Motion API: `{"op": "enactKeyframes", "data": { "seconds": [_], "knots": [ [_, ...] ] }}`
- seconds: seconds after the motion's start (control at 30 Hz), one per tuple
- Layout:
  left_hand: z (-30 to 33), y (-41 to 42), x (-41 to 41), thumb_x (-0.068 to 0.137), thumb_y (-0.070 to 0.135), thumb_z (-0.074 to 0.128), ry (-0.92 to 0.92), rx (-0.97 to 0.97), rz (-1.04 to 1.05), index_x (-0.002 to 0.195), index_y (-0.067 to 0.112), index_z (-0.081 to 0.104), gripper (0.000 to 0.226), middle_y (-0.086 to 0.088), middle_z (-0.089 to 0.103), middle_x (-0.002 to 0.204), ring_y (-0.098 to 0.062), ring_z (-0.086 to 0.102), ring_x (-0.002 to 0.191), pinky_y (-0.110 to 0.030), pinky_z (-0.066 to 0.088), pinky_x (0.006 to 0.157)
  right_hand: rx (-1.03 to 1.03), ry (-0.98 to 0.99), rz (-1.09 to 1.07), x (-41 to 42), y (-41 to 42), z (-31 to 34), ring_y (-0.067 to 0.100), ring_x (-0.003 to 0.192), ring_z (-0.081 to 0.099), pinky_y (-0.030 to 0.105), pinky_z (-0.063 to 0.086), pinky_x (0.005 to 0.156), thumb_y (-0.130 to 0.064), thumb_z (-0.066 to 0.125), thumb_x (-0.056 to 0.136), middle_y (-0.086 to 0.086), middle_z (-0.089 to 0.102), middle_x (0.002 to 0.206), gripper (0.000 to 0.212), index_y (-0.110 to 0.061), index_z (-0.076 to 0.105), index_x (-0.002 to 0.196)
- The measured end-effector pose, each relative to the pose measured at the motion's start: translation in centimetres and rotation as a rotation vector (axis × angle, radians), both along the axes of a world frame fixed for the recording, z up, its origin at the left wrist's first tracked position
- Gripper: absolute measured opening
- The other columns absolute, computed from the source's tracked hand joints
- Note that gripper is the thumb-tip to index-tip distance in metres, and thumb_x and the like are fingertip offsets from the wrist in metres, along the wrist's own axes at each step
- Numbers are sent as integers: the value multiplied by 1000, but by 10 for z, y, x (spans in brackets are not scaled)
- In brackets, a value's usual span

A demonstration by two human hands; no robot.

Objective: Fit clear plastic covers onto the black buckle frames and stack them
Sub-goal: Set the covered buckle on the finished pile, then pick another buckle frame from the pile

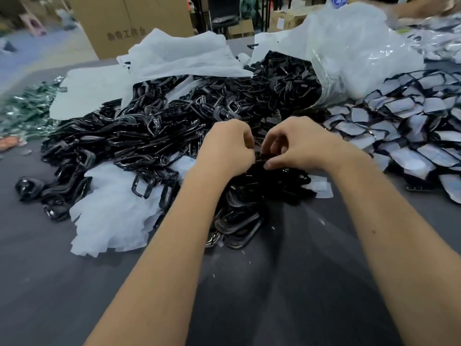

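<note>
A large heap of loose black buckle frames (154, 131) covers the middle of the grey table (299, 283). Both my hands meet over its near edge. My left hand (228, 147) has its fingers curled inward, and my right hand (296, 144) pinches a black buckle frame (260, 158) held between the two hands; the piece is mostly hidden by my fingers. Whether a clear cover sits on it cannot be made out. Finished buckles with clear covers (409, 136) lie overlapped in rows at the right. Clear covers (109, 216) lie in a pale pile at the near left.
A clear plastic bag (349, 53) spilling black frames lies at the back right, and white plastic sheets (179, 56) at the back centre. A cardboard box (129, 21) stands beyond the table. Green shiny packets (25, 108) lie at the far left.
</note>
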State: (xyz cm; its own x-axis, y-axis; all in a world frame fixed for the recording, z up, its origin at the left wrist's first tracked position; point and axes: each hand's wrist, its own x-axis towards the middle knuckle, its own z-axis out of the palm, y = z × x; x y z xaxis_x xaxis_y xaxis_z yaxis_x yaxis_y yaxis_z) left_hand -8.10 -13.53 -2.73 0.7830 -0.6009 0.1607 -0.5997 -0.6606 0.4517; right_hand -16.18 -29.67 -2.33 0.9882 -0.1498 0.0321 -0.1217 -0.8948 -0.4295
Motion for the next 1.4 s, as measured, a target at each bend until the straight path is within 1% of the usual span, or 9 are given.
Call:
{"op": "enactKeyframes", "data": {
  "seconds": [0.17, 0.33, 0.43, 0.67, 0.77, 0.9, 0.97, 1.1, 1.4],
  "knots": [
    [4, 34, 13, 85, 13, 77, 108, 146, -91, 106, 24, 74, 24, 3, 71, 105, -19, 65, 100, -33, 55, 90, -47, -21, 25, 17, 25, -6, 10, 79, 65, 24, 45, 67, -26, 90, 79, -8, 70, 82, 14, -24, 80, 87],
    [-3, 57, 24, 79, 16, 88, 152, -80, -26, 94, 26, 73, 24, 10, 68, 86, 0, 59, 68, -8, 45, 60, -33, -104, -8, 25, 26, 4, 5, 76, 66, 25, 51, 70, -31, 90, 79, -12, 68, 76, 12, -27, 81, 86],
    [-6, 65, 22, 76, 15, 90, 148, -294, -101, 105, 26, 74, 35, 4, 70, 94, -9, 63, 74, -15, 52, 66, 128, -194, 5, 33, 32, 9, -5, 63, 62, 14, 45, 61, -35, 87, 82, -13, 69, 66, 9, -29, 81, 79],
    [-10, 91, 38, 81, 16, 85, -7, -432, 47, 72, 18, 72, 16, 1, 68, 66, -7, 58, 59, -18, 46, 58, 565, -184, -42, 58, 73, 7, 10, 52, 64, 22, 47, 46, -32, 73, 98, 9, 75, 70, 29, -11, 80, 78],
    [-17, 103, 45, 85, 21, 81, -95, -437, 207, 71, 13, 68, 21, 2, 64, 65, -6, 52, 58, -19, 41, 60, 406, -226, -90, 72, 82, 7, 12, 53, 69, 18, 48, 45, -28, 65, 102, 3, 75, 68, 31, -12, 77, 79],
    [-23, 110, 56, 88, 22, 68, -55, -608, 414, 64, 1, 45, 40, -25, 63, 69, -31, 69, 66, -48, 55, 70, 180, -116, 0, 80, 88, 6, 11, 62, 69, 10, 43, 48, -23, 72, 96, -3, 74, 71, 18, -18, 78, 79],
    [-23, 109, 54, 82, 14, 65, 49, -751, 427, 61, 0, 36, 38, -31, 58, 69, -23, 73, 59, -57, 57, 63, 29, -27, 49, 80, 91, 7, 7, 71, 66, 15, 42, 56, -25, 81, 88, -7, 71, 75, 6, -24, 79, 82],
    [-26, 104, 54, 78, -10, 59, 239, -992, 343, 50, 15, 30, 48, 4, 47, 52, -6, 75, 85, -42, 64, 61, -58, 97, 99, 81, 95, 13, 14, 70, 73, 23, 48, 61, -33, 84, 84, -7, 73, 78, 10, -26, 76, 83],
    [-21, 102, 57, 78, -11, 47, 642, -1316, 260, 64, 10, 41, 26, -24, 77, 98, -43, 76, 92, -36, 64, 71, -14, 53, 213, 84, 106, 18, 4, 75, 67, 26, 50, 67, -31, 86, 81, -12, 70, 81, 13, -30, 75, 87]
  ]
}}
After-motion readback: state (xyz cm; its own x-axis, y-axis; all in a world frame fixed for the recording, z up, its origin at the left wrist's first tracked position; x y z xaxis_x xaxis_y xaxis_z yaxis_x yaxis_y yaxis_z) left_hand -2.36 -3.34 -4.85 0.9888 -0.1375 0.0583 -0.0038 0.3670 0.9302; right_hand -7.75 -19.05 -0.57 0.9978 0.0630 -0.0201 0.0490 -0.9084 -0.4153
